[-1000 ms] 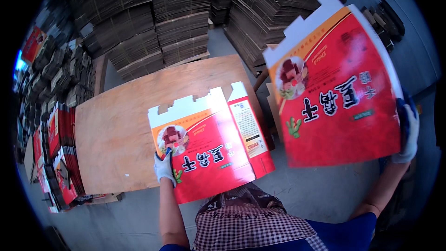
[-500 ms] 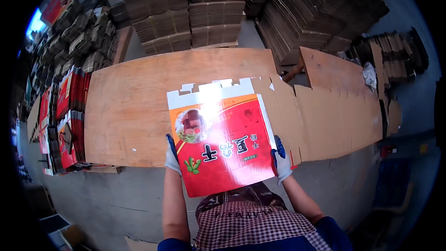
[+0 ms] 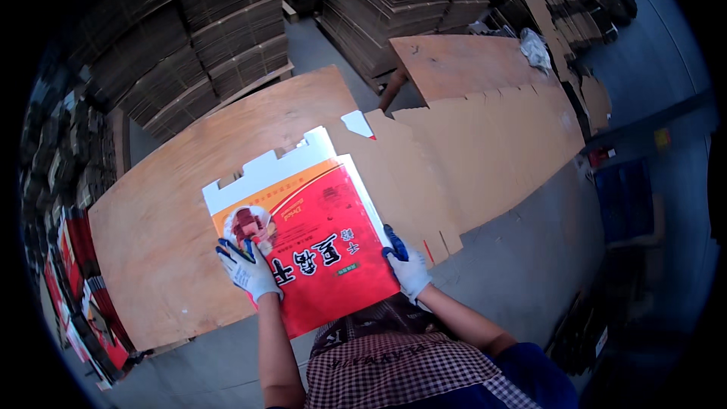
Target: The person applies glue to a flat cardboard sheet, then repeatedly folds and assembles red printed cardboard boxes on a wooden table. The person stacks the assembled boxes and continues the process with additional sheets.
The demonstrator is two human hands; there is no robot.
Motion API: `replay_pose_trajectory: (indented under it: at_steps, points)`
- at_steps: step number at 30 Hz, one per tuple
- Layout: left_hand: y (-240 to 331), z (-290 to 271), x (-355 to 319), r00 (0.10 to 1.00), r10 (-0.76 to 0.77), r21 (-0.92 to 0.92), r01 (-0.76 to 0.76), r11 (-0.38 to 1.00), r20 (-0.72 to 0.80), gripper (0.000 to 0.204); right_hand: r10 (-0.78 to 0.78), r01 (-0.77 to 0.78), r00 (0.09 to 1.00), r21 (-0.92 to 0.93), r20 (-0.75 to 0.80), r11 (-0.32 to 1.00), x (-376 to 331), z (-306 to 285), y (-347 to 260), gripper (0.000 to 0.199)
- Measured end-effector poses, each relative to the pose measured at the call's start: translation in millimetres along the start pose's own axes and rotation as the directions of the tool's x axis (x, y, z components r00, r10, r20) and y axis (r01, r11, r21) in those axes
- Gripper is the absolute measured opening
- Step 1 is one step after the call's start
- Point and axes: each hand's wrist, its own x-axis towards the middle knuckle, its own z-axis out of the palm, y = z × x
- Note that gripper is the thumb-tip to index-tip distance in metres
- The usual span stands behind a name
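a person stands at a low plywood work table (image 3: 151, 257), seen from above their head, wearing a checked top and white work gloves with blue palms. lying flat on the table right in front of them is a red printed carton blank (image 3: 322, 246), a folded-flat box with a white notched flap edge at its far side and an orange band below that.

the left hand (image 3: 246, 265) rests on the blank's left part, fingers spread wide and pressed flat on the print, gripping nothing. the right hand (image 3: 407, 269) is at the blank's near right corner; its fingers seem curled over the edge, though whether it pinches the card or only steadies it cannot be told from here.

just to the right, touching or slightly under the red blank, lies a long brown cardboard sheet (image 3: 485, 151), plain side up, with cut flaps along its edges. behind the table stand tall stacks of flat cardboard (image 3: 219, 23). more red printed blanks (image 3: 72, 295) are racked on edge along the left.

judging by the pose, the blank is being laid down and squared up on the table. the next move would seem to call for firm, even pressure from both palms and keeping its edges aligned.
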Motion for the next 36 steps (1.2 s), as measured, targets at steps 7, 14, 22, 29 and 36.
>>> replay_pose_trajectory:
  at_steps: [7, 14, 22, 29, 36]
  points:
    - [70, -9, -6, 0.893, 0.390, -0.080, -0.382, 0.921, 0.226, 0.061, -0.294, 0.200, 0.911, -0.313, -0.289, 0.928, 37, -77, -22, 0.048]
    - [168, 6, -16, 0.733, 0.617, -0.169, -0.595, 0.786, 0.286, 0.060, -0.064, 0.072, 0.997, 0.314, -0.035, 0.947, 122, -148, 5, 0.046]
    - [168, 11, -13, 0.753, 0.579, -0.177, -0.552, 0.815, 0.312, 0.059, -0.467, 0.467, 0.884, -0.145, 0.038, 0.872, 150, -66, -122, 0.038]
    - [169, 9, -10, 0.752, 0.585, -0.201, -0.549, 0.811, 0.304, 0.062, -0.693, 0.706, 0.660, -0.556, 0.290, 0.439, 234, -5, -133, 0.035]
    - [170, 10, -9, 0.755, 0.584, -0.194, -0.552, 0.811, 0.298, 0.064, -0.678, 0.685, 0.661, -0.626, 0.320, 0.373, 237, 4, -129, 0.032]
